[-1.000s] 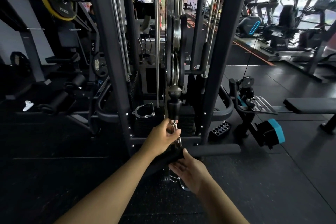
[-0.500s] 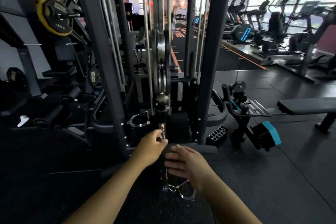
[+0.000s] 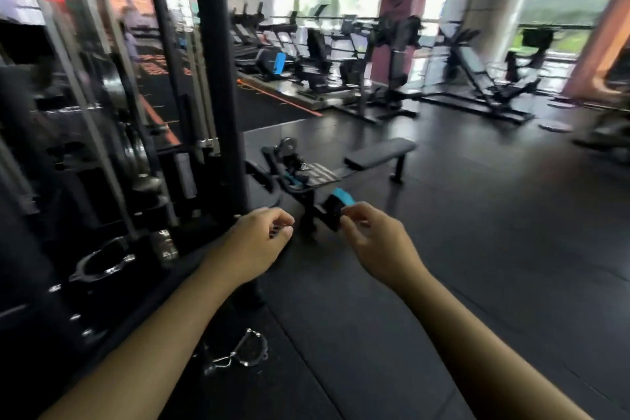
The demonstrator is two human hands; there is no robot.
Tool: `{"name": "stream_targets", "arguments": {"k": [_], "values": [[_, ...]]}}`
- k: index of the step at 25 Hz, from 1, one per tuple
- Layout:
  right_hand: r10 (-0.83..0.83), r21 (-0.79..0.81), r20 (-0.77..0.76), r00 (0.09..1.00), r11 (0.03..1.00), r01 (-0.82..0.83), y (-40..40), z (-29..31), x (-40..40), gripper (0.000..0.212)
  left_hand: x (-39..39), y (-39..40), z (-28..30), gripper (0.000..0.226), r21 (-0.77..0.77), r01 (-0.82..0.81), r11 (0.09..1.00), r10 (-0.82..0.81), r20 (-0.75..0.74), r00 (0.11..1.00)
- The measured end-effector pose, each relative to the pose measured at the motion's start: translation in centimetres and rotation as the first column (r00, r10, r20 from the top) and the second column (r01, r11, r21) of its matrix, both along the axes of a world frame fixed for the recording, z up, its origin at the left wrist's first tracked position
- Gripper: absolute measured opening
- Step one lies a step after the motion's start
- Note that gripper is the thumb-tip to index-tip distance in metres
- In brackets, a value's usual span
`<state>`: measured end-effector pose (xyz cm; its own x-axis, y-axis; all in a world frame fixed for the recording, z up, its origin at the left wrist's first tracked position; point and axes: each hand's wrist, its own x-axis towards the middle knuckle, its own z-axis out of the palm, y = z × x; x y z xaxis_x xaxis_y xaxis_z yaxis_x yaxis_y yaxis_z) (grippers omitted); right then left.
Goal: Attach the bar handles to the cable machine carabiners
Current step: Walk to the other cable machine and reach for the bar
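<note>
My left hand and my right hand hover side by side in the air, fingers loosely curled, nothing in either. Left of them stands the cable machine's dark upright. Low beside it is a blurred shiny piece, probably the carabiner. A metal stirrup handle lies on the floor under my left forearm. Another metal handle rests low on the machine at the left. No bar handle shows clearly.
A low pulley unit with blue parts and a flat bench stand just beyond my hands. Treadmills and other machines line the windows at the back. Black rubber floor spreads to the right.
The view has swung right, away from the weight stack. Both hands have come off the carabiner and moved right; they now hang free in the air.
</note>
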<state>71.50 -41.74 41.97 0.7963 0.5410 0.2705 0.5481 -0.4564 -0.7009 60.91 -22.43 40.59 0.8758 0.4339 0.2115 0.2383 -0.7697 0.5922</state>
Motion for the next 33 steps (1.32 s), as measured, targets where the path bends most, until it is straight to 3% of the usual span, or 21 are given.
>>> {"name": "stream_targets", "arguments": {"k": [3, 6, 10, 15, 23, 28, 33], "values": [[-0.205, -0.151, 0.116, 0.972, 0.963, 0.221, -10.6, 1.0, -0.8, 0.033, 3.3, -7.9, 0.8, 0.017, 0.075, 0.245, 0.967, -0.245, 0.001, 0.969], [-0.407, -0.227, 0.14, 0.903, 0.874, 0.429, -22.3, 1.8, -3.1, 0.042, 5.9, -18.0, 1.4, 0.02, 0.113, 0.486, 0.866, -0.488, -0.009, 0.873], [-0.665, -0.26, 0.152, 0.731, 0.687, 0.679, -39.8, 3.0, -10.1, 0.047, 6.4, -35.8, 2.3, 0.03, 0.164, 0.764, 0.624, -0.77, -0.033, 0.637], [-0.881, -0.25, 0.194, 0.431, 0.38, 0.89, -60.9, 4.4, -22.9, 0.047, 1.9, -60.3, 4.4, 0.035, 0.266, 0.926, 0.267, -0.953, -0.072, 0.296], [-0.966, -0.184, 0.23, -0.113, -0.158, 0.97, -87.4, 4.8, -49.5, 0.061, -16.3, -97.3, 6.8, 0.054, 0.282, 0.936, -0.211, -0.974, 0.02, -0.226], [-0.888, -0.184, 0.219, -0.404, -0.444, 0.877, -94.5, 5.5, -64.8, 0.062, -30.7, -112.1, 7.8, 0.06, 0.3, 0.824, -0.48, -0.859, 0.028, -0.51], [-0.758, -0.208, 0.228, -0.611, -0.651, 0.73, -100.8, 4.8, -75.3, 0.061, -42.2, -124.9, 7.0, 0.06, 0.272, 0.683, -0.678, -0.701, 0.042, -0.712]]}}
